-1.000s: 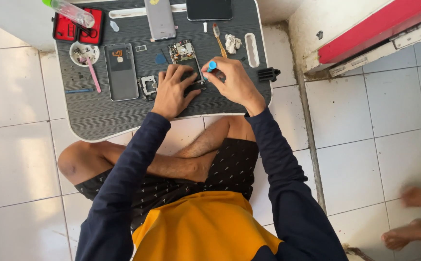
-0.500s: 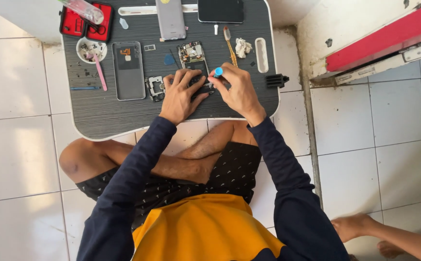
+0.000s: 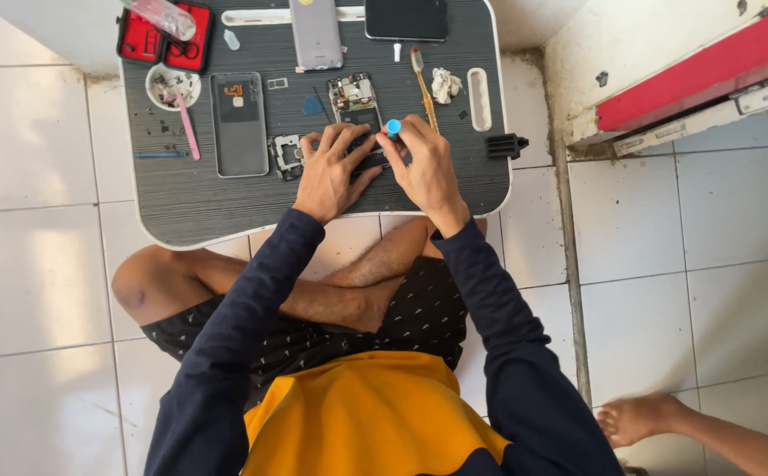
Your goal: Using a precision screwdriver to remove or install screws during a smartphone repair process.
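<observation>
Right hand point(image 3: 426, 167) pinches a blue-capped screwdriver point(image 3: 393, 129), fingertips pressed together around the shaft, tip down at frame centre-top. Left hand point(image 3: 331, 172) lies flat with fingers spread, pressing on a dark phone part point(image 3: 368, 162) that sits between both hands; most of it is covered, so the exact contact point can't be read.

Risks, as I judge them:
- driver slips off the screw, gouges the circuit board point(image 3: 354, 92) just above the fingers
- a loose screw rolls off the ribbed top, since the edge is near the wrists
- a sleeve sweeps the small frame piece point(image 3: 287, 152) left of the hand

Surface: dark grooved lap table point(image 3: 225, 207) over crossed legs. Upper left: red tray point(image 3: 141, 40), small white dish point(image 3: 171, 84), pink tool point(image 3: 189, 130), open phone back point(image 3: 238, 123). Top: grey phone point(image 3: 315, 33), black phone point(image 3: 406, 18), toothbrush point(image 3: 423, 86).

Room: white tiled floor point(image 3: 31, 282), another person's foot point(image 3: 640, 419) lower right.
</observation>
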